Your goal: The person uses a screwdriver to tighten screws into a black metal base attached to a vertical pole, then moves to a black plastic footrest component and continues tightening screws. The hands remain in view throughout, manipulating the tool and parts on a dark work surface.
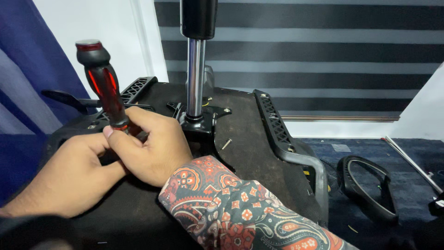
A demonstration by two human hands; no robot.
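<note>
Hands (115, 157) around screwdriver (102, 81) shaft

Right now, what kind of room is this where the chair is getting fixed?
Probably a room in a home or small office, not a workshop: dark carpet on the floor, a striped window blind and a blue curtain. The upturned chair seat sits there.

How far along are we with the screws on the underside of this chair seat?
Done: one loose screw lies on the seat underside, beside the gas-lift mechanism plate. In hand: the right hand grips the red-and-black screwdriver, tip down near the plate's left side, with the left hand steadying it. Left: the plate remains on the seat; other screws are hidden.
</note>
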